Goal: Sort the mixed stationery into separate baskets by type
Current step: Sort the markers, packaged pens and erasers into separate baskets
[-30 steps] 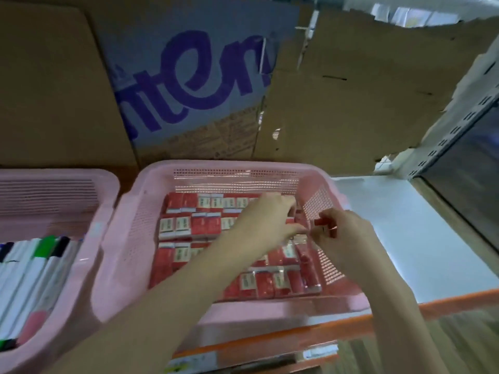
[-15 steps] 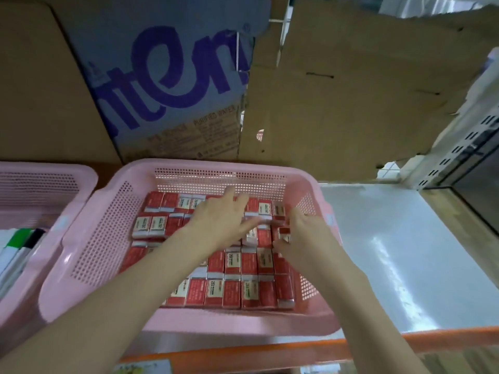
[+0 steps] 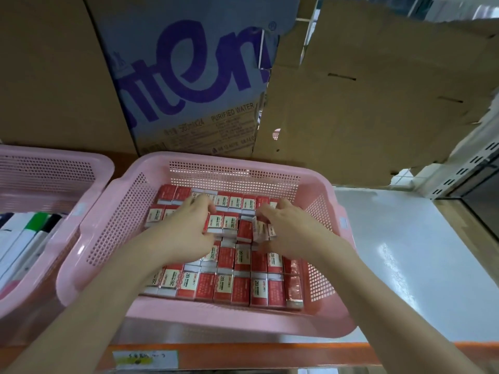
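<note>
A pink perforated basket sits in the middle of the shelf, filled with rows of red-and-white wrapped 2B erasers. Both hands are down inside it. My left hand lies on the erasers left of centre, fingers curled over the middle row. My right hand rests right of centre, its fingers pressing against a few erasers that stand tilted and out of line. Whether either hand actually grips an eraser is hidden by the fingers.
A second pink basket at the left holds white markers with green and black caps. Cardboard boxes wall off the back. White shelf surface lies to the right, with an orange front rail below.
My right hand dropped from the basket's right wall onto the erasers. Both hands have shifted slightly over the middle rows, and the view has swung right, pushing the marker basket to the left edge.
</note>
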{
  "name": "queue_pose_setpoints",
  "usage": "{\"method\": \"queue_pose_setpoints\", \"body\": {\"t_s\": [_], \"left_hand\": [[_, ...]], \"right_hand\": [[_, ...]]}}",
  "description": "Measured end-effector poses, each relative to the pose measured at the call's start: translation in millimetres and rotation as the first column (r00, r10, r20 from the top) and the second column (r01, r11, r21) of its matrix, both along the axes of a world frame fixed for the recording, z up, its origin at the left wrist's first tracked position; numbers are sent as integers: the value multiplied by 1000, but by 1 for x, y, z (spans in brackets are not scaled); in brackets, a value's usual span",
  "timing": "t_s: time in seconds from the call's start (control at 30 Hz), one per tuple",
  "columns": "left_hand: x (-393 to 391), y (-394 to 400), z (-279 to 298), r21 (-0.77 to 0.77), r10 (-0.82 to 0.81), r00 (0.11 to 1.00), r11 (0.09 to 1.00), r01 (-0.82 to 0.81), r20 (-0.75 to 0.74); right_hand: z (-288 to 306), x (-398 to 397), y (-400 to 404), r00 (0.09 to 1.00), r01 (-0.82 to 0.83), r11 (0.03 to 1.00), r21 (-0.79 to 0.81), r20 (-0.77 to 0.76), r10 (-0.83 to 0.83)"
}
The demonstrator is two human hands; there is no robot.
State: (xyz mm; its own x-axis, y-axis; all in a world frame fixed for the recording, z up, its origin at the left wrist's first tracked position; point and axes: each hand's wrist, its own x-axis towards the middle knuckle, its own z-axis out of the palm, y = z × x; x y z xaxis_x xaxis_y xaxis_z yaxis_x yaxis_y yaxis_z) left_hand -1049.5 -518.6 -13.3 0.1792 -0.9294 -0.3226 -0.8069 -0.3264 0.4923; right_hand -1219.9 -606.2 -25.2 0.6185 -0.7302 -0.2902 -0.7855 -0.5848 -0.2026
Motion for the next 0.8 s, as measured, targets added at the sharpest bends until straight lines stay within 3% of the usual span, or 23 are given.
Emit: {"method": "queue_pose_setpoints", "body": {"t_s": [0.2, 0.37, 0.5, 0.57, 0.7, 0.8], "left_hand": [[2, 6, 0, 53, -105, 994, 993, 103, 33], [0, 8, 1, 16, -22, 998, 1000, 23, -52], [-4, 9, 0, -47, -27, 999, 998, 29, 40], [-9, 7, 0, -97, -49, 994, 994, 58, 94], [-25, -13, -1, -139, -193, 961, 965, 223, 199], [-47, -38, -8, -169, -282, 936, 933, 319, 211]], "right_hand": [[-1, -2, -1, 1000, -10, 1000, -28, 28, 11], [-7, 5, 2, 999, -45, 990, -134, -36, 40], [2, 2, -2, 996, 24, 999, 30, 85, -26], [7, -4, -4, 994, 33, 999, 30, 100, -36], [21, -25, -9, 984, 115, 990, -76, 149, -103], [31, -46, -13, 942, 233, 944, -235, 298, -158]]}}
